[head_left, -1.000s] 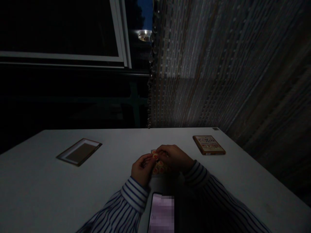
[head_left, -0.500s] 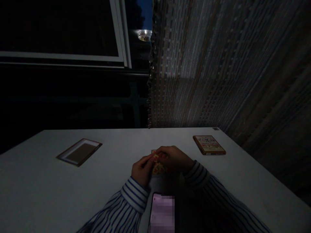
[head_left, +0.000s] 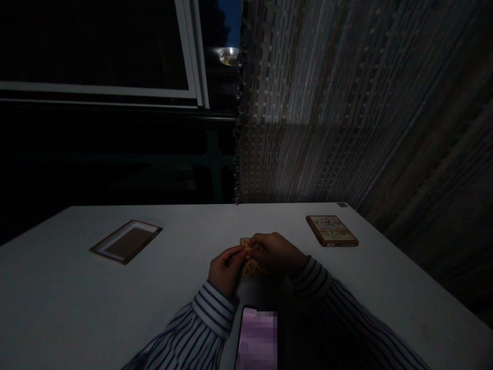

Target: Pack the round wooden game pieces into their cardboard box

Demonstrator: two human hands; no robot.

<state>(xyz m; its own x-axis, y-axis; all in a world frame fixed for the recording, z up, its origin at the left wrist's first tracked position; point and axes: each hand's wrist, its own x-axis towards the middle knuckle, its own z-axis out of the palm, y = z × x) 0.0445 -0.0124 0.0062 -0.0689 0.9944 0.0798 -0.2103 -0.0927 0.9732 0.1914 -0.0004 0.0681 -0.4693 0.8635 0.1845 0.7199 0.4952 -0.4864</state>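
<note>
My left hand [head_left: 225, 268] and my right hand [head_left: 275, 252] meet over the middle of a white table [head_left: 77, 288], both in striped sleeves. Between their fingertips they pinch small cards [head_left: 249, 263] with red and yellow patterns, held just above the tabletop. Both hands have fingers curled in around the cards. The light is dim, so the card faces are hard to read.
A shallow open box tray [head_left: 126, 241] lies at the left of the table. A box lid with a printed picture [head_left: 332, 229] lies at the right. A lit phone [head_left: 257, 339] rests near the front edge. A bead curtain [head_left: 346, 103] hangs behind, beside a dark window.
The hands have shifted only slightly, the fingers working the cards between them. Nothing else on the table has moved.
</note>
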